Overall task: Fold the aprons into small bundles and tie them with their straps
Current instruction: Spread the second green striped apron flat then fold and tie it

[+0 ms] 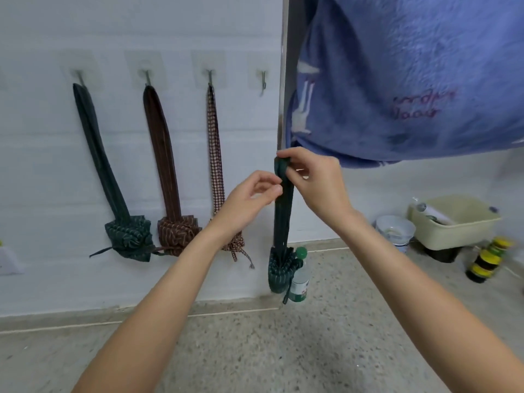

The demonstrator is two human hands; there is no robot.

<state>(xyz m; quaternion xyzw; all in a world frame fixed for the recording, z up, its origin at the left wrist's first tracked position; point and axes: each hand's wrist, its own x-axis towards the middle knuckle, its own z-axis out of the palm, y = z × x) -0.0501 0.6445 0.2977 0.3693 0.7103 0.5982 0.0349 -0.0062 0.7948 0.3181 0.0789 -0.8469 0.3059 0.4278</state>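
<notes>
On wall at left you see 3 tied apron bundles on hooks: dark green bundle (129, 236), brown bundle (177, 232), checked bundle (234, 242); 4th hook (263, 80) bare. Your left hand (249, 199) pinches strap (283, 211) of green striped bundle (280, 272), which hangs below. Your right hand (314, 180) pinches strap's top loop. Green-capped bottle (300, 276) stands on floor just beside bundle. Blue towel (411, 80) hangs upper right.

Your bare metal wall hook (263, 80) sits open up there, with the checked red apron strap (214, 154) close on its left and the steel post (283, 75) tight on its right. The fuzzy blue blanket (411, 80) crowds overhead right. Below, a green-capped plastic bottle (300, 276) stands on open speckled floor (283, 350).
</notes>
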